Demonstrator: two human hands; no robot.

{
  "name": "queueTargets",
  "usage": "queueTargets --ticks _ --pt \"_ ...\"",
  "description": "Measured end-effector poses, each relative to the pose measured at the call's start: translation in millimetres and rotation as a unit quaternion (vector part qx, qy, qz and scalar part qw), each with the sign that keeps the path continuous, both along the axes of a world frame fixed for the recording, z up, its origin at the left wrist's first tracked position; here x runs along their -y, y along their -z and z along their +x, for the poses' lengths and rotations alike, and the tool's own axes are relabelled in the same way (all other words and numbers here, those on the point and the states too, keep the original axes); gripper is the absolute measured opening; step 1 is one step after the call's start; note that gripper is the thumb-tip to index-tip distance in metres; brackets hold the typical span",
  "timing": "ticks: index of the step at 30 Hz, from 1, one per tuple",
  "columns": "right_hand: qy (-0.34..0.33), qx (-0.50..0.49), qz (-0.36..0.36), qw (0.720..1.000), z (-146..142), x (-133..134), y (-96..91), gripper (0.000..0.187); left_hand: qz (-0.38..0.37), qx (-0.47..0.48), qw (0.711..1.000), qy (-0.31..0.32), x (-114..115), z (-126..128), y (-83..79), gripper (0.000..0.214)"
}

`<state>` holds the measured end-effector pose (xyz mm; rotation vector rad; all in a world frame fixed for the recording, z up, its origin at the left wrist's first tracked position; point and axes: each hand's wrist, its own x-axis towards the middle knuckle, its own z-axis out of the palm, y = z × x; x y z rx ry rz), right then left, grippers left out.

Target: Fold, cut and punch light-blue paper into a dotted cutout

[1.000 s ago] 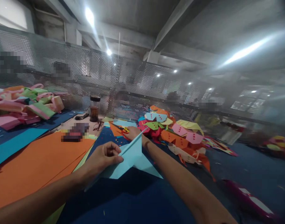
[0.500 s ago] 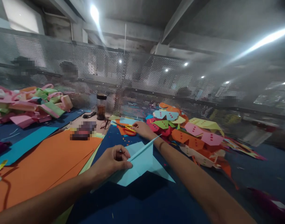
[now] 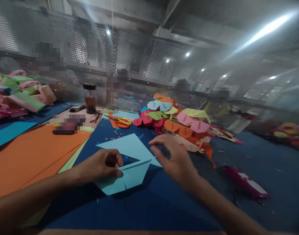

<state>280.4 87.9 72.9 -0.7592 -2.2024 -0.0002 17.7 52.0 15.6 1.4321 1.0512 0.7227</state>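
Note:
My left hand (image 3: 106, 164) pinches the edge of a folded light-blue paper piece (image 3: 134, 178), which tilts above the dark blue table surface. Another pale-blue flap of paper (image 3: 130, 143) lies just behind it; whether the two are joined I cannot tell. To the right, my right hand (image 3: 174, 160) is apart from any tool, thumb and fingers spread, close to the paper's right tip. Farther back rest scissors (image 3: 122, 122) with yellow and red handles, on orange and blue paper scraps.
Cut-out paper shapes with dots (image 3: 179, 127) are heaped behind my right hand. Orange sheets (image 3: 41, 156) lie to the left, a phone-like object (image 3: 68, 125) on them. A jar of dark liquid (image 3: 90, 99) stands near the mesh partition (image 3: 139, 62). A purple object (image 3: 247, 182) lies right.
My right hand has left the scissors and come back to the paper's right side. The folded paper in my left hand now tilts differently. The view has turned to the right.

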Motion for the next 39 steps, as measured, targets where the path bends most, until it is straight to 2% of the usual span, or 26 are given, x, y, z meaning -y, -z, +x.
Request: queueTargets --ticks 2,5,10,15,17,21,24,28,32,35,39 --pt "-0.051 0.092 -0.008 0.994 -10 17 14.9 0.013 0.008 -0.028 1.000 0.004 3 3 -0.4 0.028" --pt "-0.079 0.180 -0.013 0.980 -19 20 36.2 0.016 0.015 -0.054 0.998 0.010 5 8 0.5 0.022" --pt "-0.076 0.179 -0.125 0.973 -17 11 56.7 0.016 0.021 -0.085 0.996 0.012 4 14 3.8 0.017" --pt "-0.050 0.166 -0.193 0.966 -18 11 57.4 0.012 0.070 -0.155 0.986 -0.004 5 16 4.4 0.011" --pt "-0.043 0.167 -0.210 0.962 -19 11 56.2 0.011 0.119 -0.189 0.975 -0.005 7 14 4.8 0.008" --pt "-0.033 0.173 -0.225 0.958 -20 12 55.5 0.011 0.229 -0.203 0.952 0.003 10 9 7.3 0.016" --pt "-0.035 0.178 -0.233 0.955 -20 14 55.1 0.011 0.293 -0.221 0.930 0.005 12 5 12.2 0.020" --pt "-0.035 0.176 -0.246 0.953 -20 16 53.9 0.010 0.394 -0.238 0.888 0.013 12 4 20.0 0.026" --pt "-0.036 0.180 -0.226 0.957 -20 16 54.8 0.011 0.451 -0.239 0.860 0.019 11 4 23.3 0.028" --pt "-0.033 0.202 -0.173 0.963 -19 16 55.3 0.010 0.471 -0.244 0.847 0.027 11 5 22.7 0.028" --pt "-0.057 0.198 -0.097 0.974 -16 20 50.9 0.013 0.466 -0.253 0.848 0.027 14 6 22.5 0.035"
